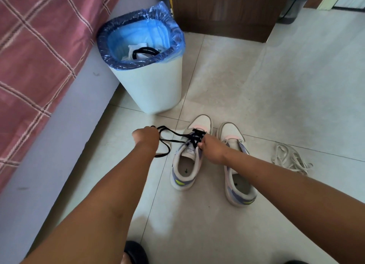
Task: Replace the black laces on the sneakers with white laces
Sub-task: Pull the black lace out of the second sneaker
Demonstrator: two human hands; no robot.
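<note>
a: why is the left hand (147, 137) out to the side?

b: its fingers are curled tight on the thin black lace (173, 135), pulling it out of the left white and purple sneaker (187, 165).

a: and the right hand (212, 148)?

b: it pinches the lace at the holes, which likely keeps the shoe from sliding.

a: where are the new ones?

b: the tangled white laces (290, 159) lie on the pale tiled floor (276, 85) beside the other white and purple sneaker (237, 176), close to reach.

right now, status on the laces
Left hand pulling black lace out; right hand steadying left sneaker. Right sneaker unlaced. White laces waiting on floor.
</note>
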